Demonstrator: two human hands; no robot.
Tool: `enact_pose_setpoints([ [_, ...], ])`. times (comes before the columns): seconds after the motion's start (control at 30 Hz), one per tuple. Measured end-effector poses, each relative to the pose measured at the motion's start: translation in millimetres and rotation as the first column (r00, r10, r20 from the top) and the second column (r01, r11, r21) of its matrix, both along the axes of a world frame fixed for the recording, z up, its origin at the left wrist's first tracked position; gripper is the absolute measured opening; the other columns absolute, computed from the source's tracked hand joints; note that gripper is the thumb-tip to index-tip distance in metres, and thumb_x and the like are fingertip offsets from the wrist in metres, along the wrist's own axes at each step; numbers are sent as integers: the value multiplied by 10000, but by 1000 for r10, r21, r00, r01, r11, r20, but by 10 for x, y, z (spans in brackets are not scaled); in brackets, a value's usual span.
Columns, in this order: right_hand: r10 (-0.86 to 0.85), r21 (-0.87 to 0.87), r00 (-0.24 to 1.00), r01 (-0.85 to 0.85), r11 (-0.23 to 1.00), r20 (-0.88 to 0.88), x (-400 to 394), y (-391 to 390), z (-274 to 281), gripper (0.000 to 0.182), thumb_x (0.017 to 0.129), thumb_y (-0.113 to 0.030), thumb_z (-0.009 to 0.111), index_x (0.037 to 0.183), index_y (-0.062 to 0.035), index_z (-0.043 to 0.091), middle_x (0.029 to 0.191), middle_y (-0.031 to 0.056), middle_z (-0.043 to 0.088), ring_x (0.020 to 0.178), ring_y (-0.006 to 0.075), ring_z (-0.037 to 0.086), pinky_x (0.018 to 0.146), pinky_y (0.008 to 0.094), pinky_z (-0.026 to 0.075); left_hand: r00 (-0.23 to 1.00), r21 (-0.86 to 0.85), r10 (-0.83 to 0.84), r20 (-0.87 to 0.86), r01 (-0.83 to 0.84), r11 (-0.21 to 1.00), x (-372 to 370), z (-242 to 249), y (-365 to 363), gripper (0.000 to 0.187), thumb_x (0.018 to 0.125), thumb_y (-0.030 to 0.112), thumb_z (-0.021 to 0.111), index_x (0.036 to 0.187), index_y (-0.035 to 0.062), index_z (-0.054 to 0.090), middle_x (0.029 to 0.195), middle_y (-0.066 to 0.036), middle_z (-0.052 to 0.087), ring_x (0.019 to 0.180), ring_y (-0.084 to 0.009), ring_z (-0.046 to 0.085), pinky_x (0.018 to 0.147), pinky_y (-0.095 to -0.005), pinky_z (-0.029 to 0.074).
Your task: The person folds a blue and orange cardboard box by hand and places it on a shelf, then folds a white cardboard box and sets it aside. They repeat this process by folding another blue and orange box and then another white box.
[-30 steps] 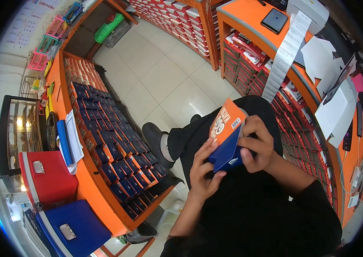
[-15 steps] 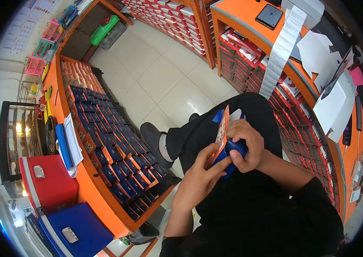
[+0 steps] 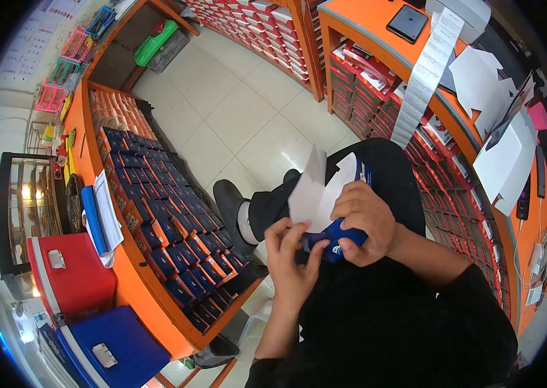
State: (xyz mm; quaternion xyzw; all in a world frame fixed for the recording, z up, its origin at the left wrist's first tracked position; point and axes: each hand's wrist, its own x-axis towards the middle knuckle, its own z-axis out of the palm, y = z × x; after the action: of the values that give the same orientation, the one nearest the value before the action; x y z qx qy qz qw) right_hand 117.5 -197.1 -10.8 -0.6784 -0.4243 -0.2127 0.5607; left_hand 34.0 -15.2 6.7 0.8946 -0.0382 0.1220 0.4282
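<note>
Over my lap I hold a cardboard box (image 3: 333, 231), dark blue outside and white inside, with its white panels spread apart. My left hand (image 3: 291, 258) pinches its near left edge between thumb and fingers. On the right side my right hand (image 3: 367, 226) is wrapped round the blue part, thumb on the near face and fingers over the white inner side. One white panel stands up to the left of my right hand. Part of the box is hidden behind my fingers.
To the left, an orange counter (image 3: 147, 299) carries a red case (image 3: 76, 271), a blue case (image 3: 121, 343) and papers. Shelves below hold rows of blue-and-orange boxes (image 3: 163, 213). On the right orange desk lie a phone (image 3: 407, 24), a long printed receipt (image 3: 428, 77) and torn white card (image 3: 506, 161).
The box has turned and opened out: its orange printed face has gone from view and the white inside shows. My left hand has shifted slightly left and down.
</note>
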Motion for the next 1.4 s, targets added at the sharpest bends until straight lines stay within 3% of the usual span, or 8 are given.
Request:
enact_pose_setpoints([
  [0.13,12,-7,1000,-12,1000,11,-1,13,-34,212,842,-118,684,990,-30,561,952,154,646,821,330,629,793,481,502,956,-300,263,-126,-290,909,-12,-113,7,633,719,-11,866,1290,99,616,1221,-127,503,951,-220,576,751,-339,540],
  [0.27,12,11,1000,-12,1000,10,10,4,-16,210,843,-122,684,991,-33,563,953,155,646,831,336,633,790,482,505,982,148,-161,103,145,978,-22,-189,67,803,788,74,834,1496,31,457,1221,-148,518,977,-247,571,837,-364,509],
  [0.37,37,50,999,-38,998,14,-5,-9,-5,200,841,-122,681,985,-35,572,982,157,635,838,333,639,782,486,510,996,-358,-75,-56,50,932,-89,-206,-22,457,946,196,713,1364,22,649,1327,-171,566,1116,-283,557,1015,-397,440],
  [0.63,15,47,993,-20,999,119,-40,-53,-35,203,901,-222,634,994,-64,546,1091,141,443,811,286,660,743,487,511,950,-741,-288,-122,106,663,-40,-255,-128,416,948,63,704,1360,21,657,1499,-184,542,1469,-339,426,1210,-456,314],
  [0.97,-157,-16,987,157,987,29,-167,-2,-22,351,906,-370,632,1064,-58,606,1136,160,501,1029,337,566,876,465,475,990,-18,-138,37,139,990,-139,-22,-183,783,744,161,887,1414,28,505,1337,-206,611,1239,-352,612,1060,-457,483],
  [1.2,-140,-141,978,119,983,-152,115,-217,251,535,952,-512,619,1236,-58,630,1330,205,548,1258,381,503,1118,532,315,966,-472,221,134,-134,872,-215,-238,184,836,929,344,753,1540,28,276,1472,-195,427,1396,-321,428,1166,-465,338],
  [1.27,-96,-408,977,9,913,-193,212,-268,318,551,964,-506,613,1323,-89,618,1373,187,540,1278,381,491,1131,536,301,978,-531,167,125,-77,844,-246,-263,303,765,943,309,722,1528,36,312,1453,-195,422,1369,-316,439,1152,-456,339],
  [1.4,27,-272,964,-101,957,-263,120,-192,105,465,891,-402,767,1237,-98,705,1266,156,606,1204,352,557,1055,480,419,998,-510,61,-4,-55,859,-317,-311,394,637,965,280,671,1488,60,381,1382,-186,429,1317,-298,454,1125,-441,345],
])
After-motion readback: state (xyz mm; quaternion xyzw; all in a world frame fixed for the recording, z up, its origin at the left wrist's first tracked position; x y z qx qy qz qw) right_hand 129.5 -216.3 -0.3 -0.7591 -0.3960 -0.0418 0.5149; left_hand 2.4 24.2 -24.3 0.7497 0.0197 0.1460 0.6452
